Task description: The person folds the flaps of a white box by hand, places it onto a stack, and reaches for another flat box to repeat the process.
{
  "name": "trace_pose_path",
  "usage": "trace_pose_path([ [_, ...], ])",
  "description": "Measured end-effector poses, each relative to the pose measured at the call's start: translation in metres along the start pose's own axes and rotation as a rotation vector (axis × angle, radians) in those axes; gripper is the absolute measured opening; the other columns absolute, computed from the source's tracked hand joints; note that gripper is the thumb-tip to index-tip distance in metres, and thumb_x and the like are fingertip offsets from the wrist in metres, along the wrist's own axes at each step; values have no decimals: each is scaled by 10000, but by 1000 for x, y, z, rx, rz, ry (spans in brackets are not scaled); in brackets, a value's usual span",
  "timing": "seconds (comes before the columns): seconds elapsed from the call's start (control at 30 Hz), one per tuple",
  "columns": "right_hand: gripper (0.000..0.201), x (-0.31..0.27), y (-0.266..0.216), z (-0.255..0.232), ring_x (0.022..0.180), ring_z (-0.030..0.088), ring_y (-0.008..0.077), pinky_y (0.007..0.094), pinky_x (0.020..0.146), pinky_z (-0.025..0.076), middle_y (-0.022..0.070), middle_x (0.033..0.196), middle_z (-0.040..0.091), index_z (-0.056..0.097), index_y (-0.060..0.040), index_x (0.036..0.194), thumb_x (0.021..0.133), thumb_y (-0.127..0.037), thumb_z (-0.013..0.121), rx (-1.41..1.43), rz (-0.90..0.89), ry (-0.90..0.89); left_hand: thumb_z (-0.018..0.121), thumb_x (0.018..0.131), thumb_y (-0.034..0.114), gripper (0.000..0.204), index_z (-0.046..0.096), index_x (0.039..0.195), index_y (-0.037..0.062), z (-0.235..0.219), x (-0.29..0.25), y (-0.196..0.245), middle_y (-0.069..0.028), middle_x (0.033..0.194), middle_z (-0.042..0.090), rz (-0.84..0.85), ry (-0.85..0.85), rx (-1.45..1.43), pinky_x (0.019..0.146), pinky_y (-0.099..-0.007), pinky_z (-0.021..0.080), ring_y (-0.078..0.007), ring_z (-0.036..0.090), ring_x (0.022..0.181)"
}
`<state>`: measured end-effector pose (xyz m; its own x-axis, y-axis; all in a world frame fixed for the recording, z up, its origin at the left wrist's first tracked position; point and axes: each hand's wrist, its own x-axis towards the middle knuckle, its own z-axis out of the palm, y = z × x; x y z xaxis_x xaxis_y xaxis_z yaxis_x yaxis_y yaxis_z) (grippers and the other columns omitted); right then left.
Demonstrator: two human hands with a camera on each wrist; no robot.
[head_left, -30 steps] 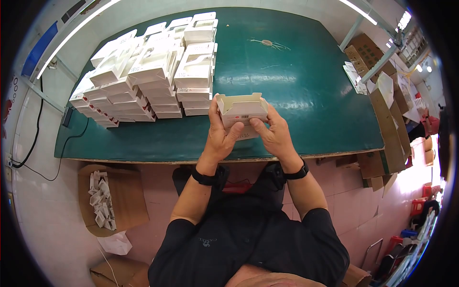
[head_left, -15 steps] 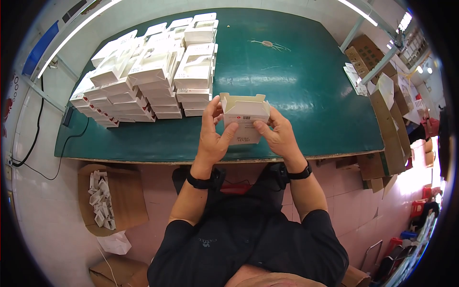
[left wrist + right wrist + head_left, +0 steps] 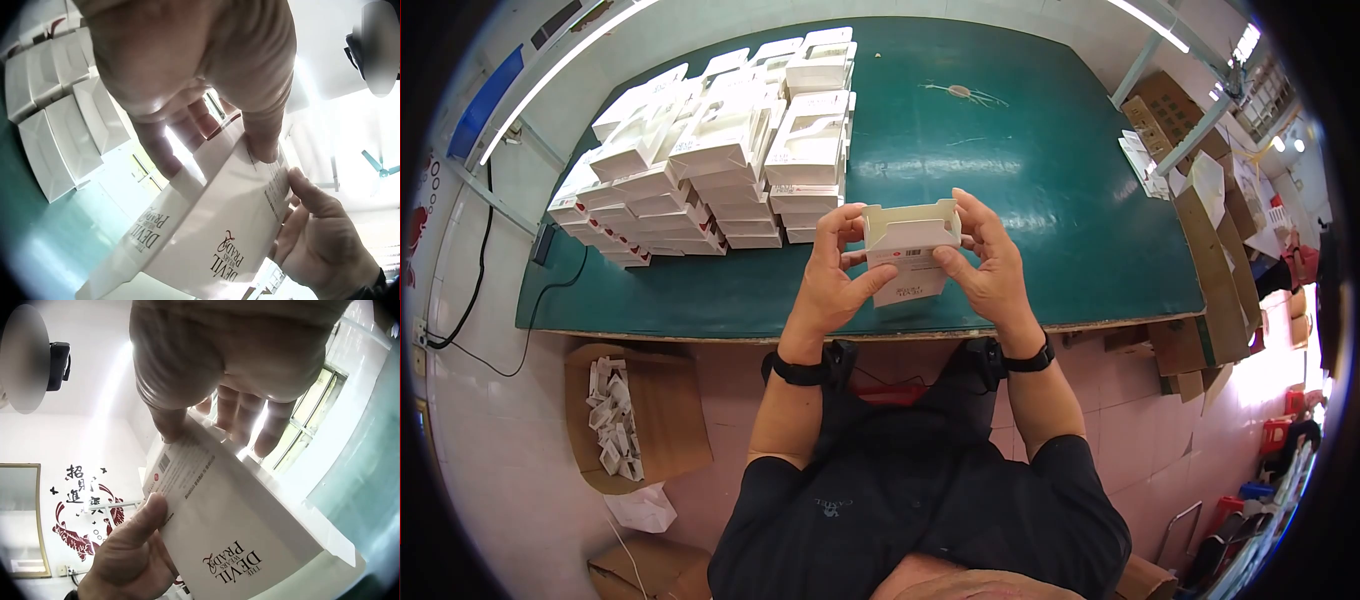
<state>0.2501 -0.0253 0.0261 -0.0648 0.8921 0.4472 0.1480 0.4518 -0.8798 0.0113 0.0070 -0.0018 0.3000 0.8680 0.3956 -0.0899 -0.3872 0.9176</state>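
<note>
A white cardboard box (image 3: pixel 910 285) is held over the front part of the green table, its flapped end upward. In the right wrist view the box (image 3: pixel 244 512) shows black and red lettering and a small barcode. My left hand (image 3: pixel 832 280) grips its left side, thumb on the printed face and fingers behind. On the opposite side my right hand (image 3: pixel 995 268) holds it, thumb near the barcode and index finger raised by the top right corner. The left wrist view shows the box's open cutout edge (image 3: pixel 103 287) at lower left.
Similar white boxes (image 3: pixel 720 150) stand in stacks on the left of the green table (image 3: pixel 1020 150). A flat tangle of pale string (image 3: pixel 962 92) lies further back. On the floor at left, a carton (image 3: pixel 675 420) holds small white pieces. More cardboard (image 3: pixel 1200 340) stands beyond the right edge.
The box has tipped so more of its printed face shows. My left hand has shifted left and down, and my right index finger has risen to the box's top corner.
</note>
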Motion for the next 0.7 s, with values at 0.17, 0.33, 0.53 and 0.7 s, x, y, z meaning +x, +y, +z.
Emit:
trace_pose_path([
  [0.17, 552, 2, -1, -1, 1277, 627, 220, 407, 1077, 513, 125, 1433, 632, 548, -49, 1458, 967, -113, 793, 64, -72, 53, 898, 845, 108, 766, 444, 1460, 146, -1, 0, 0, -43, 1355, 567, -32, -29, -1, 962, -383, 573, -191, 575, 1286],
  [0.33, 475, 1, -3, 0, 1283, 624, 236, 421, 1072, 522, 133, 1440, 620, 586, -67, 1381, 957, -101, 799, 72, -148, 94, 895, 845, 91, 747, 460, 1449, 144, 1, 0, 5, -32, 1327, 571, -30, -34, 8, 952, -378, 579, -182, 576, 1275],
  [0.53, 460, 3, -5, -9, 1293, 618, 242, 417, 1056, 536, 143, 1452, 605, 605, -87, 1349, 933, -56, 800, -72, -212, 6, 886, 850, 83, 763, 438, 1464, 145, 1, 0, 6, -42, 1344, 566, -9, -48, 67, 954, -376, 583, -185, 576, 1272],
  [0.7, 479, 4, -25, -11, 1288, 622, 239, 410, 1036, 549, 107, 1461, 599, 625, -107, 1348, 909, -6, 787, -234, -200, -57, 853, 866, 33, 767, 415, 1485, 145, 4, 1, 17, -71, 1398, 529, 68, -97, 131, 975, -378, 577, -191, 571, 1276],
])
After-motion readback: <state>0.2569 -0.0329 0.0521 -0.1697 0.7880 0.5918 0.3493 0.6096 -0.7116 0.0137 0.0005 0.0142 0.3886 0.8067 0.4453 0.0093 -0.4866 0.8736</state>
